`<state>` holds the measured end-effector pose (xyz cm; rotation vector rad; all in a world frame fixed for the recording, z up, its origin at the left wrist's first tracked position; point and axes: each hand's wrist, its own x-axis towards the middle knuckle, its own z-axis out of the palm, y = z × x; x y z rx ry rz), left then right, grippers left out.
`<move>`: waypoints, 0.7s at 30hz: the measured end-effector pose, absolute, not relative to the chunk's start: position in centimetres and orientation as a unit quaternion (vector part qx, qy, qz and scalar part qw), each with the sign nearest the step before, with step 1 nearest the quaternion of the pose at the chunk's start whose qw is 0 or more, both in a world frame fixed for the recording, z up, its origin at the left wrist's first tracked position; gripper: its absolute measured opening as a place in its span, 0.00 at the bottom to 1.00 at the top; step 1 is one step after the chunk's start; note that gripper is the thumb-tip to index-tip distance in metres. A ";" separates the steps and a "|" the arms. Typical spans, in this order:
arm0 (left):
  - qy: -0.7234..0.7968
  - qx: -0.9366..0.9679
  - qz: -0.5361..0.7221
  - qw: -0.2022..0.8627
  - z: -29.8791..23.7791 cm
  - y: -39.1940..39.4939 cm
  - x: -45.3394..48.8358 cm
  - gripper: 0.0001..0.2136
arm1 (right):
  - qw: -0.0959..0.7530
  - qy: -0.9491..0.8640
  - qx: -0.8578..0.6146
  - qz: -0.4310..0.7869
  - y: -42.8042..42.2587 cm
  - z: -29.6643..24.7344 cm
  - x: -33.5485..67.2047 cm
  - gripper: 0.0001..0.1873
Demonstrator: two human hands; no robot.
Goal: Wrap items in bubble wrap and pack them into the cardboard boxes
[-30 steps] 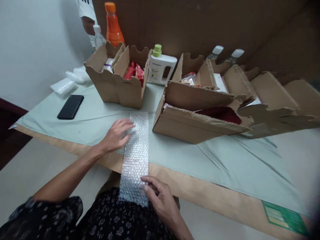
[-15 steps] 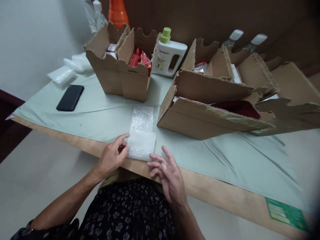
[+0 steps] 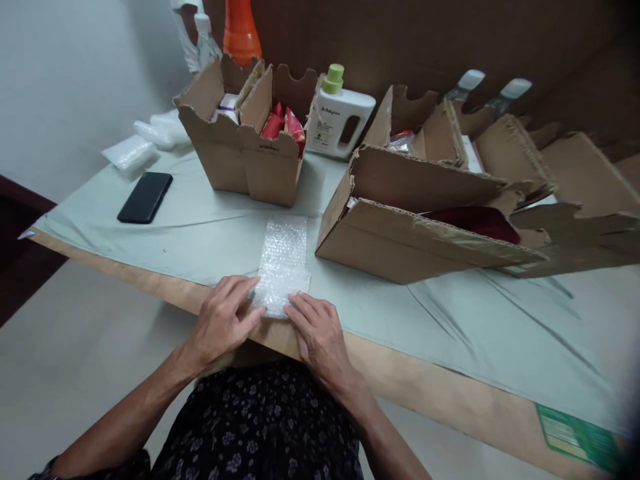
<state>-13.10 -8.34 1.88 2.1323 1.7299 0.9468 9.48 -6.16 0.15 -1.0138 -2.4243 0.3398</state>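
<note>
A clear bubble wrap sheet (image 3: 284, 247) lies lengthwise on the cloth at the table's front edge, its near part folded over on itself. My left hand (image 3: 220, 320) touches the left side of the fold, fingers stretched out and thumb spread apart at the lower left corner. On the near right part of the fold, the fingers of my right hand (image 3: 317, 333) lie flat, angled inward. Whether anything sits inside the fold cannot be made out.
A black phone (image 3: 145, 198) lies at left, near several plastic packs (image 3: 130, 153). Behind stand a divided cardboard box (image 3: 245, 160) with red packets, a white bottle (image 3: 340, 117) with a green cap, and more cardboard boxes (image 3: 415, 247) at right. A green card (image 3: 575, 430) is at front right.
My right hand has turned from palm up beside the bubble wrap to palm down on it. My left hand has moved slightly, its thumb now on the lower corner.
</note>
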 end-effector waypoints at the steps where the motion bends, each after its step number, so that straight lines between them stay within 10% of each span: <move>1: 0.562 0.753 0.323 0.115 2.2 -8.8 -13.2 0.19 | 0.254 -0.885 -0.364 0.141 -6.1 0.3 9.5 0.21; 21: 0.544 0.710 0.402 0.195 1.3 -11.0 -12.2 0.09 | 0.288 -0.816 -0.405 0.296 -6.3 0.7 9.8 0.16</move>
